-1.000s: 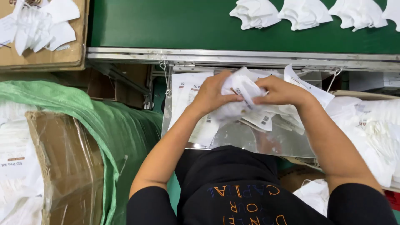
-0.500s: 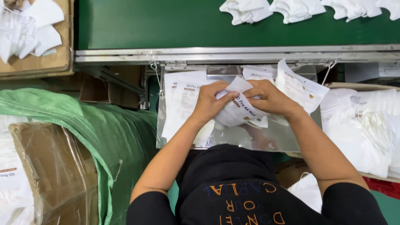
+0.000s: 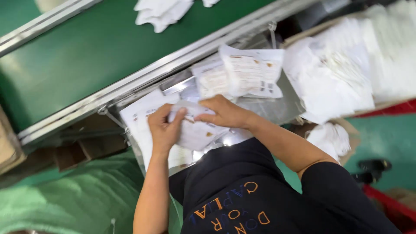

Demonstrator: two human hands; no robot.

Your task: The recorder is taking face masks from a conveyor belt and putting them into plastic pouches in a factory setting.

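1. Hands met over a shiny metal tray point(image 3: 277, 110) hung below the edge of a green conveyor belt point(image 3: 86, 56). Between them was a clear, printed plastic packet point(image 3: 197, 130).
2. The left hand point(image 3: 164, 130) clasped the packet's left end, fingers curled over its top edge and thumb beneath.
3. The right hand point(image 3: 225, 113) lay on the packet's upper right part, fingers pinching it closed against the tray.
4. The packet sat just in front of the person's black shirt, resting on a stack of similar flat packets point(image 3: 138, 119) on the tray's left side.
5. Another bundle of printed packets point(image 3: 249, 73) leaned at the tray's far edge, just beyond the right hand.
6. White folded items point(image 3: 160, 13) lay on the belt, well apart from the hands.
7. A heap of white pieces point(image 3: 346, 65) filled a box to the right.
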